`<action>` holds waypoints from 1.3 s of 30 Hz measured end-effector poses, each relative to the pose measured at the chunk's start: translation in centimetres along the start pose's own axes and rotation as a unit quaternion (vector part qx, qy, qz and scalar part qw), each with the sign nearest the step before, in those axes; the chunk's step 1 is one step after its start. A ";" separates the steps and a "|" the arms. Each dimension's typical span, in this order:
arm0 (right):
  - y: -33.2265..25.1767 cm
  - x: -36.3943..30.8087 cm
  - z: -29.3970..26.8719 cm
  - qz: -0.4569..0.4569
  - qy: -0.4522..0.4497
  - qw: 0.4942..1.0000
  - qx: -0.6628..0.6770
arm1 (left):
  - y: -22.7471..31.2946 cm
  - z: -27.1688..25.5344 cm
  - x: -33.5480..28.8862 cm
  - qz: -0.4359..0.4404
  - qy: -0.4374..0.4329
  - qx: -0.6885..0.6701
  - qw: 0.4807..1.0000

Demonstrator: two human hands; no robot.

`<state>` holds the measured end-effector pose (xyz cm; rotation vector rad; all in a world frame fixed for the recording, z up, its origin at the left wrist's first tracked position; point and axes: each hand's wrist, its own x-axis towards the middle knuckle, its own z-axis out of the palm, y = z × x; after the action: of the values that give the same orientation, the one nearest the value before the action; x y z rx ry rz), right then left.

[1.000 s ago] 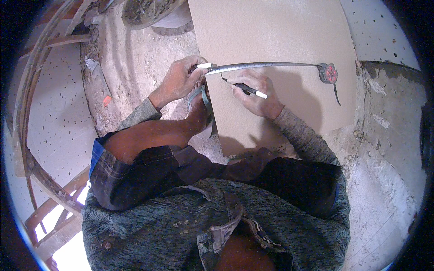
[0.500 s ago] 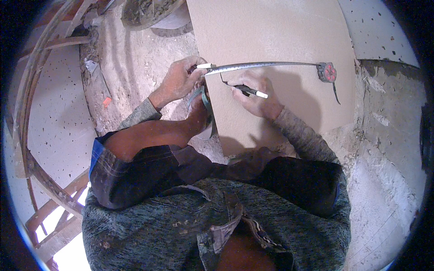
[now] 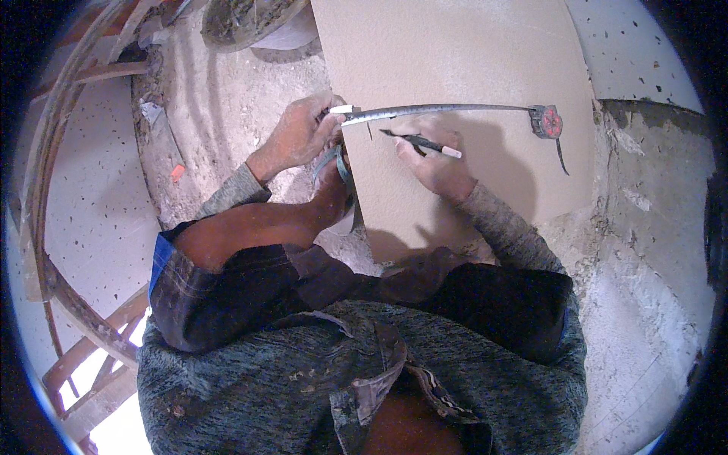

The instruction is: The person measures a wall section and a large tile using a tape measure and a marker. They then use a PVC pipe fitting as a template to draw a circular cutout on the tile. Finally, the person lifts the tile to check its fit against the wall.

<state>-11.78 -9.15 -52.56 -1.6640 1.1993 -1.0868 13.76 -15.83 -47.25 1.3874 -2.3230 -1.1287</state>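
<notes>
A large beige board [image 3: 455, 53] lies in front of me. Across it runs the blade of a tape measure [image 3: 455, 107], drawn out from its grey and red case [image 3: 547, 121] on the right. At the board's left edge my left hand [image 3: 297, 135] is closed on the blade's end, with a small white piece [image 3: 343, 110], perhaps a cap, at its fingertips. My right hand [image 3: 441, 165] grips a dark marker [image 3: 425, 142] with a white rear end. Its tip is just below the blade, right of a short dark mark [image 3: 370, 131] on the board.
A bucket-like container [image 3: 254, 19] with a dirty rim stands at the far left. Bent wooden strips [image 3: 53, 152] and a speckled white panel [image 3: 98, 167] are on the left. Rough concrete [image 3: 644, 174] borders the board's right side. My sandalled foot [image 3: 334, 182] is by the board's left edge.
My right hand has shifted slightly right with the marker, its tip moving away from the short dark mark. My left hand and the tape case look nearly unmoved.
</notes>
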 end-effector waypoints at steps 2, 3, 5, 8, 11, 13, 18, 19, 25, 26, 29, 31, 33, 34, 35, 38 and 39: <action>0.2 -0.2 0.1 0.005 0.036 0.999 0.005 | 0.5 -0.3 0.4 0.013 0.025 0.030 0.999; 0.2 -0.3 0.1 0.005 0.038 0.999 0.008 | 0.7 -0.6 0.7 0.019 0.037 0.045 0.998; 0.2 -0.3 0.1 -0.027 0.048 0.998 -0.016 | 0.6 -1.0 1.3 0.016 0.040 0.050 0.998; 0.3 -0.2 0.1 -0.064 0.065 0.994 -0.053 | 0.3 -0.7 1.8 -0.001 0.032 0.059 0.998; 0.6 -0.4 0.5 -0.008 0.070 0.997 -0.022 | 0.2 -0.4 2.0 0.006 0.034 0.056 0.998; 0.2 -0.1 0.8 -0.005 0.067 0.997 -0.029 | 0.2 -0.4 2.1 0.005 0.032 0.042 0.999; 0.1 0.5 1.4 0.047 0.020 0.999 0.011 | 0.6 -0.5 1.8 -0.036 0.029 0.034 0.998; 0.5 0.4 1.6 0.048 0.007 0.999 -0.012 | 0.6 -0.6 1.8 -0.031 0.031 0.031 0.999; 0.7 0.5 1.9 0.045 0.004 0.998 -0.033 | 0.0 -0.3 1.9 -0.029 0.031 0.023 0.999; 0.7 0.5 1.8 0.043 -0.001 0.999 -0.031 | -0.1 -0.2 1.8 -0.025 0.034 0.025 0.999; 0.7 0.6 1.7 0.029 -0.003 0.999 -0.023 | 0.1 -0.3 1.9 -0.004 0.042 0.032 0.999; 0.7 0.6 1.8 0.011 0.014 1.000 -0.013 | 0.5 -0.4 1.9 0.000 0.042 0.028 0.999; 0.0 0.7 1.7 0.014 0.024 0.999 -0.023 | 0.7 -0.5 1.8 -0.011 0.037 0.015 0.999; -0.2 0.7 1.6 0.015 0.030 0.999 -0.027 | 0.8 -0.5 1.8 -0.016 0.035 0.006 0.999; 0.1 0.6 1.6 0.023 0.037 0.998 -0.038 | 0.9 -0.5 1.8 -0.020 0.033 -0.003 0.999; 0.8 0.2 1.6 0.034 0.064 0.996 -0.043 | 0.8 -0.5 1.9 -0.026 0.031 0.002 0.999; 0.6 0.2 1.5 0.028 0.075 0.996 -0.025 | 0.8 -0.5 1.8 -0.027 0.031 0.009 0.999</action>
<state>-10.47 -9.34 -53.58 -1.5998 1.3714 -1.1717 12.54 -17.41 -46.72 1.4777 -2.2701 -1.0661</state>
